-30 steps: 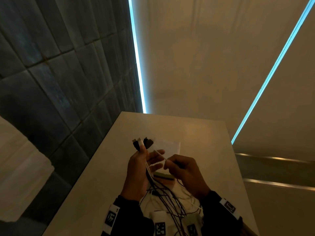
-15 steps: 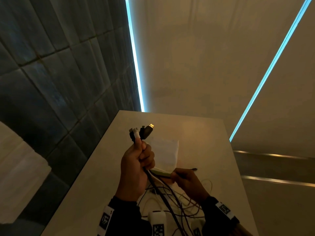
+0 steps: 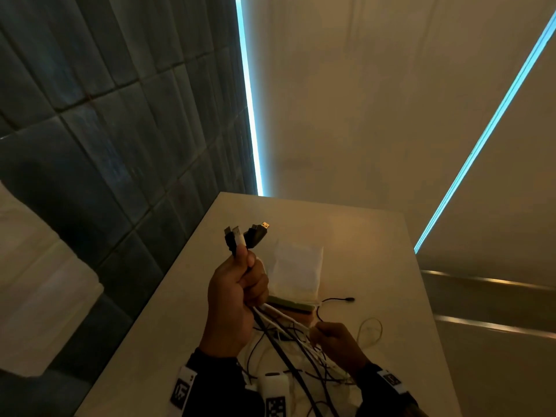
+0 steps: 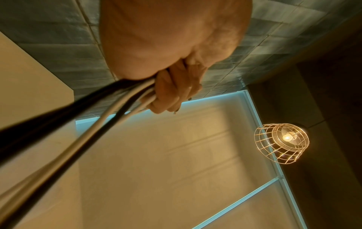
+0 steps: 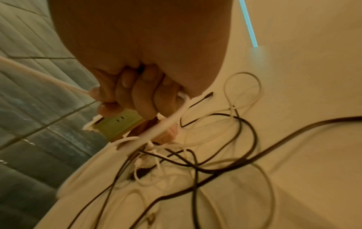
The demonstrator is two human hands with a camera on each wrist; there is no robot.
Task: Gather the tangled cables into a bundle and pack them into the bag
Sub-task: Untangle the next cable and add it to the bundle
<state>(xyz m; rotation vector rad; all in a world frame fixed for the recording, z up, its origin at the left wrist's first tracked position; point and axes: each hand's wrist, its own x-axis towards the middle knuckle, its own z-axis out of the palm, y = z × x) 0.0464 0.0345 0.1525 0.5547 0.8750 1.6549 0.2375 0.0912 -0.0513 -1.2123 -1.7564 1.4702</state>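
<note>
My left hand (image 3: 240, 284) is raised above the table and grips several black and white cables, whose plug ends (image 3: 245, 234) stick up out of the fist. In the left wrist view the same cables (image 4: 109, 99) run out below my curled left hand (image 4: 172, 86). Lower and to the right, my right hand (image 3: 328, 334) grips a white cable (image 5: 168, 122) that runs up to the left hand, seen close with my right hand (image 5: 129, 93) curled on it. A tangle of black and white cables (image 5: 195, 162) lies on the table below. The white bag (image 3: 296, 272) lies flat behind the hands.
The beige table (image 3: 376, 236) is narrow, with a dark tiled wall (image 3: 105, 145) along its left edge. A green block (image 3: 290, 305) lies by the bag's near end. A loose black cable end (image 3: 346, 300) and a thin white loop (image 3: 371, 329) lie to the right. A caged lamp (image 4: 282, 142) hangs overhead.
My left hand has lifted the plug ends higher. My right hand has slid down and right along the cable, away from the left hand, drawing the cables out straighter.
</note>
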